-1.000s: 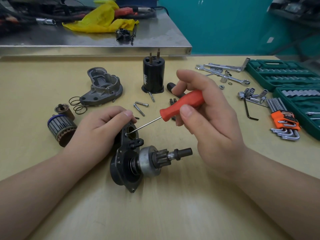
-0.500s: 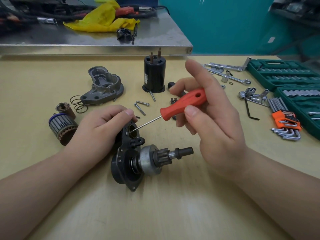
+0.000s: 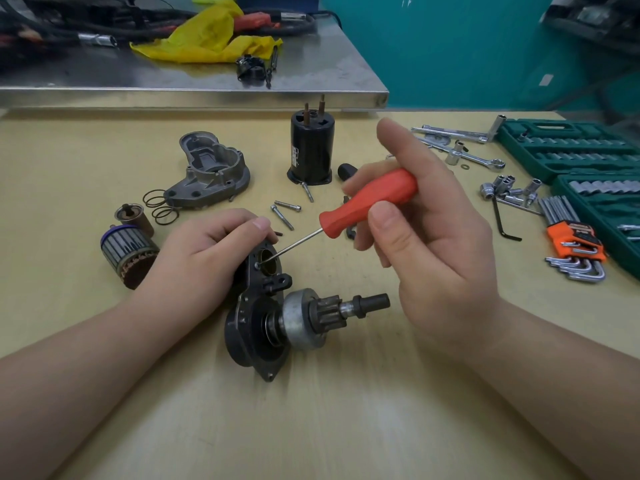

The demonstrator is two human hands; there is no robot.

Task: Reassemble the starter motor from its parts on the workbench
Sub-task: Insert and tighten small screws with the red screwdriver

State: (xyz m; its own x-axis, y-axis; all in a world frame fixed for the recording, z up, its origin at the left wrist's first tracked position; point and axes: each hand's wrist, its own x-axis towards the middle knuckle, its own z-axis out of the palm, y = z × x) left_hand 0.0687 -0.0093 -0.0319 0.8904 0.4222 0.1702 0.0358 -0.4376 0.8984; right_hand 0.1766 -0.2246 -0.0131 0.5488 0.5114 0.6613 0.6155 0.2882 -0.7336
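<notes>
Two hands work over a tan surface (image 3: 346, 427), all placed here by the black bracket (image 3: 256, 327) with its pinion shaft (image 3: 332, 313), which lies near the surface's middle. Far right of it sit green socket cases (image 3: 568, 150). Beyond it stands the black motor housing (image 3: 311, 150), upright, studs up. Up and left of it lies the grey end cover (image 3: 211, 171), and left of it the armature (image 3: 128, 251). The right hand (image 3: 433, 244), right of the bracket, grips a red-handled screwdriver (image 3: 367, 202); its tip meets what may be a screw at the bracket's upper end. The left hand (image 3: 201, 258) curls round that same upper end. Loose bolts (image 3: 285, 211) lie just beyond.
</notes>
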